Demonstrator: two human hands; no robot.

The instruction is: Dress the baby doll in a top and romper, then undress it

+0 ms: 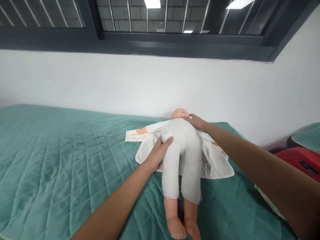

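Note:
A baby doll [183,150] in a white one-piece suit lies on its back on a white cloth [216,161], head toward the wall, bare feet toward me. My left hand [158,151] rests flat against the doll's left side at the waist, thumb over its belly, fingers tucked beside the body. My right hand [196,121] lies at the doll's neck and shoulder, fingers touching just under the head [178,113]. The doll's one arm [150,129] stretches out to the left over the cloth.
A teal quilted bedcover [57,160] spreads across the bed, which stands against a white wall [125,83]. A red object [300,160] and another teal surface [308,135] sit at the right edge. A dark-framed window runs above.

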